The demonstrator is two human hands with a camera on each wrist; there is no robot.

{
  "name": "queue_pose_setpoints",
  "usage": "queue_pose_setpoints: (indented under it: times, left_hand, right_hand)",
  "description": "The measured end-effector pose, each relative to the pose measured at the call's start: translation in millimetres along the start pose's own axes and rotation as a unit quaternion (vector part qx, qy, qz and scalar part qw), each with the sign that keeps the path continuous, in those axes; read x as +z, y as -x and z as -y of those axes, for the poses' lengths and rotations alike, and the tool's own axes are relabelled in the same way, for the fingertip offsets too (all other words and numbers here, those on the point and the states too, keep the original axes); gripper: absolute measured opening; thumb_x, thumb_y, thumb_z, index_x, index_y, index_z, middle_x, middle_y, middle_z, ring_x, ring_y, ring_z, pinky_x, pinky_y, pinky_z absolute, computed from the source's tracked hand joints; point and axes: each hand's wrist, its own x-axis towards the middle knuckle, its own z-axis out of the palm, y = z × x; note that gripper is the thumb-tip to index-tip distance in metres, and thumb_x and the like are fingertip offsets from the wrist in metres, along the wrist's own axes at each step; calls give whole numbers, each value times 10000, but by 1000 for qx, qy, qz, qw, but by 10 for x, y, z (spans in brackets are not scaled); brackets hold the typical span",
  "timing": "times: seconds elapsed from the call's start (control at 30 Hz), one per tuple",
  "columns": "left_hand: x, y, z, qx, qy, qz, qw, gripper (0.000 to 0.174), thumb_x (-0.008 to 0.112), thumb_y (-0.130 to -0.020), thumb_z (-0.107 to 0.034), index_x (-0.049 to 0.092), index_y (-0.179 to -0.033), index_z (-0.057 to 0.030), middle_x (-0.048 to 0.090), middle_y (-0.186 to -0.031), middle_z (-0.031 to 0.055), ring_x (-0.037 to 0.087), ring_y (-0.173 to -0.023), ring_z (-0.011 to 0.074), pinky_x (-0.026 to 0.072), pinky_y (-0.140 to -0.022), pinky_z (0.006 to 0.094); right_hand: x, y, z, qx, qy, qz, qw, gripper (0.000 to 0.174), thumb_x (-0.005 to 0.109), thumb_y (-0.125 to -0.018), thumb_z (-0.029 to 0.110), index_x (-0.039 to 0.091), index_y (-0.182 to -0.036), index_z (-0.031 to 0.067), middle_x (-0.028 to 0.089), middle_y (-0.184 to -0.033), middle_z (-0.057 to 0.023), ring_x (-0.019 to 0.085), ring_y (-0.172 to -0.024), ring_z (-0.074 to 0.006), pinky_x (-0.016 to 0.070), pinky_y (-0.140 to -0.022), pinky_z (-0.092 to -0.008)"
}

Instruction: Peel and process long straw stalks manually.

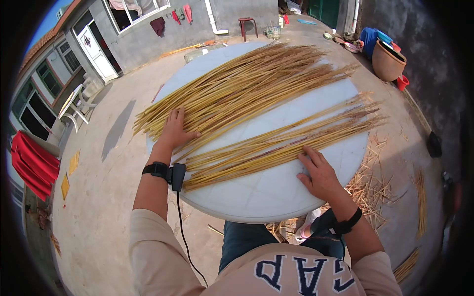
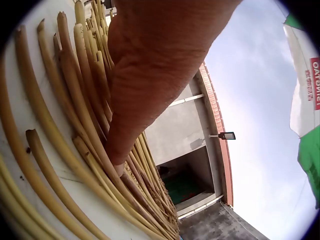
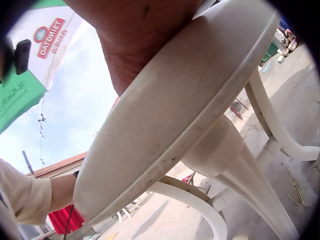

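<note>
A thick spread of long yellow stalks with brown feathery heads (image 1: 232, 86) lies across the far half of a round white table (image 1: 247, 203). Nearer me, a thinner row of the same stalks (image 1: 256, 154) runs roughly parallel to it. My left hand (image 1: 171, 132) rests on the cut ends of the big spread, thumb out to the right. In the left wrist view, stalk ends (image 2: 70, 95) fan out beside that hand (image 2: 150, 65). My right hand (image 1: 320, 176) has its fingertips at the near edge of the thin row, with thumb and fingers apart; its fingertips are hidden in the right wrist view.
Broken stalk scraps (image 1: 368, 190) litter the ground right of the table. Beyond stand a clay pot (image 1: 388, 61) and a dark red stool (image 1: 247, 28). A white plastic chair (image 1: 76, 106) is on the left. A cable (image 1: 183, 232) hangs from my left wrist camera.
</note>
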Motion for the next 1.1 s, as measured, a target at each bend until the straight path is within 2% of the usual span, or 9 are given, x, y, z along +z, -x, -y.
queue_pose_setpoints:
  times: [0.17,0.23,0.33,0.53,0.67,0.77,0.9,0.97,1.1]
  left_hand:
    - [-5,-36,11,-12,58,43,997,800,751,-652,-331,391,-1293,-17,427,-1237,190,379,-1169,349,351,-983,378]
    - [46,55,25,39,113,26,992,658,742,-654,-162,458,-1231,-21,486,-1113,155,438,-1042,333,389,-925,376]
    - [-74,228,-108,53,147,8,988,585,695,-640,0,500,-1190,-32,491,-1088,153,453,-1032,326,392,-890,366]
    - [-107,449,-127,111,180,-9,977,570,690,-625,16,530,-1166,-61,503,-1024,126,449,-1010,320,410,-866,374]
    - [-152,365,-30,88,195,75,974,606,706,-651,-29,492,-1218,-52,469,-1158,162,433,-1104,326,391,-927,364]
    - [-156,172,58,70,190,3,979,761,718,-713,-308,354,-1327,-43,313,-1353,224,337,-1225,374,315,-1021,399]
    - [169,-150,383,31,119,-39,992,747,656,-766,-385,334,-1331,-19,328,-1351,220,320,-1237,381,319,-1010,410]
    - [276,-262,442,-4,36,7,999,700,600,-805,-416,358,-1312,2,385,-1314,228,362,-1211,380,336,-992,406]
    - [180,-95,286,17,139,38,989,617,581,-824,-384,415,-1276,1,454,-1258,220,428,-1161,364,363,-965,389]
  right_hand:
    - [-16,-2,10,-8,1,-3,1000,466,647,-753,179,500,-1149,-17,415,-1276,-223,425,-1152,-379,383,-955,-404]
    - [-13,-4,19,-8,1,-2,1000,465,647,-753,179,500,-1149,-15,415,-1276,-222,427,-1150,-378,383,-954,-405]
    - [-8,-5,11,-8,2,1,1000,461,647,-753,177,502,-1148,-11,414,-1276,-220,427,-1147,-379,383,-953,-406]
    - [-2,-7,-3,-6,9,11,1000,463,645,-753,173,497,-1150,-14,407,-1277,-222,420,-1144,-388,382,-951,-409]
    - [-5,-10,16,-7,7,10,1000,469,644,-754,171,493,-1155,-20,406,-1276,-222,420,-1140,-392,382,-950,-411]
    - [-14,-17,25,-5,7,12,1000,471,644,-753,171,494,-1157,-20,405,-1277,-223,419,-1141,-394,382,-951,-411]
    - [0,-19,18,-1,12,11,1000,475,646,-751,173,495,-1160,-15,407,-1278,-219,420,-1142,-391,386,-948,-409]
    - [2,-13,7,-2,5,7,1000,478,650,-748,172,497,-1162,-9,411,-1279,-213,423,-1143,-387,390,-945,-406]
    - [-12,-10,27,-2,4,5,1000,478,654,-743,168,499,-1160,-6,414,-1278,-210,424,-1144,-384,393,-941,-406]
